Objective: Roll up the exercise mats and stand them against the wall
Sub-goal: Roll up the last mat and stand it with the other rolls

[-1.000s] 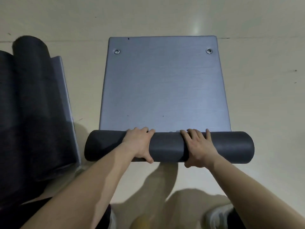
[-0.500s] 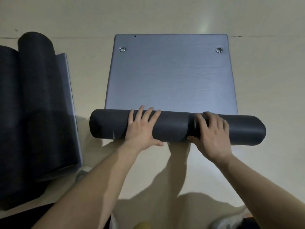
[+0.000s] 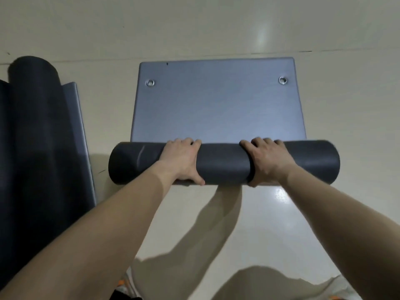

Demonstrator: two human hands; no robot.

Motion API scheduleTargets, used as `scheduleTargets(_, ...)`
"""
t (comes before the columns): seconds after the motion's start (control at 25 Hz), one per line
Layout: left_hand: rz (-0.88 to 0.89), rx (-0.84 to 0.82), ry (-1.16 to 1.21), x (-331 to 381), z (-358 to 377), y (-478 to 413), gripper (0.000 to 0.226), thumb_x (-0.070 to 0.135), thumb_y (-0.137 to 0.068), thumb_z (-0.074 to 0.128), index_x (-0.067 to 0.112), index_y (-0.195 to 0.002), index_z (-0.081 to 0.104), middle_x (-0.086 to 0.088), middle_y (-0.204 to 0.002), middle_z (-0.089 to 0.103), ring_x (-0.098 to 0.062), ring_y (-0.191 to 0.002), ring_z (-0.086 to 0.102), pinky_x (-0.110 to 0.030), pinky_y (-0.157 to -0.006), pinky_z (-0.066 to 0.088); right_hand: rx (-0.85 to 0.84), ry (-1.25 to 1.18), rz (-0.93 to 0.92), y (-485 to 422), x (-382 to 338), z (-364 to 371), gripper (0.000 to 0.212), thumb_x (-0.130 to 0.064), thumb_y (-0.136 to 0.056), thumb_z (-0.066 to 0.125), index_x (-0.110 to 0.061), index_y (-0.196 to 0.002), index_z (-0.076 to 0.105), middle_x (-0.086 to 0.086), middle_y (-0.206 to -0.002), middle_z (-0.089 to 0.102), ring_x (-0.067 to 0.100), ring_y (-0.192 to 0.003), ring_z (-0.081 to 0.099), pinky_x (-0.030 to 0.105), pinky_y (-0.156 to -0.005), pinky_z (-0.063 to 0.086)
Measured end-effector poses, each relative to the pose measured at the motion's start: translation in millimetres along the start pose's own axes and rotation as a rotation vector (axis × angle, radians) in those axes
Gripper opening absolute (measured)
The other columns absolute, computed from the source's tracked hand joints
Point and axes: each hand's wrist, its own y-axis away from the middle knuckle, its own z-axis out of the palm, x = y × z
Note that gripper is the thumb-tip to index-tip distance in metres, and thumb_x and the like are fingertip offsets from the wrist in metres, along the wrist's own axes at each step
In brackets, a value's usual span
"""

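A grey exercise mat lies on the pale floor with two metal eyelets near its far edge. Its near part is wound into a dark roll lying crosswise. My left hand grips the roll left of centre, fingers curled over the top and thumb under the near side. My right hand grips it right of centre the same way. A short flat stretch of mat is left beyond the roll.
At the left edge lies a second dark mat, partly rolled, with a grey flap showing. A floor seam runs across beyond the mat. Pale floor lies to the right. My feet show at the bottom.
The roll has advanced over the flat mat toward the eyelets. Both hands shifted from flat fingers on top to fingers curled over the roll.
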Motion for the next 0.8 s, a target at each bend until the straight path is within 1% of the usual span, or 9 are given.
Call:
scheduleTargets(0.12, 0.049, -0.173, 0.01, 21, 33, 60, 0.119, 0.083, -0.045, 0.076, 0.024, -0.142, 0.039, 0.0, -0.128, 0.057, -0.029, -0.11, 0.058, -0.045, -0.092, 0.05, -0.132, -0.087, -0.018, 60, -24, 20, 0.123, -0.069, -0.056, 0.081, -0.035, -0.155, 0.015, -0.001, -0.146, 0.047, 0.027, -0.135, 0.046, 0.053, -0.118, 0.031)
scheduleTargets(0.24, 0.041, -0.276, 0.118, 30, 46, 86, 0.115, 0.076, -0.046, 0.082, 0.026, -0.141, 0.042, 0.005, -0.126, 0.061, -0.025, -0.11, 0.059, -0.041, -0.09, 0.051, -0.106, -0.122, 0.036, 118, -56, 49, 0.13, -0.063, -0.067, 0.079, -0.029, -0.163, -0.002, 0.009, -0.165, 0.023, 0.032, -0.154, 0.018, 0.063, -0.124, 0.012)
scheduleTargets(0.32, -0.008, -0.319, 0.32, 24, 41, 91, 0.112, 0.068, -0.05, 0.087, 0.031, -0.146, 0.043, 0.007, -0.137, 0.06, -0.024, -0.121, 0.057, -0.041, -0.1, 0.047, -0.085, -0.096, 0.05, 142, -71, 66, 0.137, -0.067, -0.071, 0.078, -0.027, -0.163, -0.016, 0.014, -0.172, 0.0, 0.035, -0.159, -0.002, 0.065, -0.123, 0.001)
scheduleTargets(0.36, -0.03, -0.26, 0.409, 22, 42, 96, 0.106, 0.065, -0.057, 0.086, 0.032, -0.148, 0.044, 0.007, -0.143, 0.057, -0.023, -0.128, 0.054, -0.04, -0.108, 0.041, -0.087, -0.095, 0.034, 141, -72, 65, 0.14, -0.07, -0.071, 0.078, -0.028, -0.162, -0.019, 0.014, -0.172, -0.005, 0.035, -0.159, -0.006, 0.065, -0.123, -0.001)
scheduleTargets(0.48, -0.106, 0.238, 0.34, 29, 69, 129, 0.081, 0.07, -0.083, 0.057, 0.031, -0.153, 0.041, 0.002, -0.16, 0.04, -0.024, -0.146, 0.036, -0.041, -0.122, 0.016, -0.101, -0.191, 0.013, 100, -48, 38, 0.138, -0.078, -0.066, 0.077, -0.033, -0.163, -0.011, 0.011, -0.171, 0.001, 0.033, -0.159, -0.004, 0.064, -0.123, 0.002)
scheduleTargets(0.52, -0.118, 0.268, 0.236, 35, 77, 141, 0.088, 0.073, -0.084, 0.052, 0.032, -0.158, 0.028, 0.001, -0.168, 0.022, -0.028, -0.154, 0.021, -0.044, -0.125, 0.008, -0.096, -0.184, 0.006, 88, -41, 28, 0.138, -0.079, -0.063, 0.077, -0.035, -0.163, -0.008, 0.01, -0.171, 0.002, 0.033, -0.159, -0.004, 0.064, -0.122, 0.002)
scheduleTargets(0.6, -0.128, 0.155, 0.092, 41, 88, 136, 0.117, 0.083, -0.074, 0.057, 0.034, -0.161, -0.004, 0.004, -0.169, -0.012, -0.031, -0.157, -0.008, -0.05, -0.125, -0.005, 0.043, -0.152, -0.013, 84, -36, 20, 0.126, -0.075, -0.066, 0.079, -0.032, -0.162, 0.01, 0.013, -0.166, 0.016, 0.037, -0.157, 0.009, 0.062, -0.123, 0.007)
scheduleTargets(0.68, -0.123, 0.176, 0.069, 30, 76, 104, 0.126, 0.086, -0.067, 0.062, 0.034, -0.161, -0.004, 0.001, -0.171, -0.003, -0.029, -0.157, -0.006, -0.049, -0.126, -0.004, 0.266, -0.115, -0.025, 103, -44, 41, 0.105, -0.064, -0.071, 0.082, -0.02, -0.154, 0.034, 0.016, -0.155, 0.039, 0.04, -0.149, 0.032, 0.057, -0.122, 0.017)
scheduleTargets(0.8, -0.034, 0.229, 0.163, 2, 46, 63, 0.117, 0.084, -0.069, 0.062, 0.031, -0.161, 0.013, 0.003, -0.169, 0.016, -0.023, -0.157, 0.007, -0.044, -0.126, 0.0, 0.247, -0.012, 0.092, 90, -45, 61, 0.134, -0.071, -0.056, 0.083, -0.012, -0.161, 0.026, 0.02, -0.162, 0.034, 0.042, -0.151, 0.028, 0.065, -0.12, 0.007)
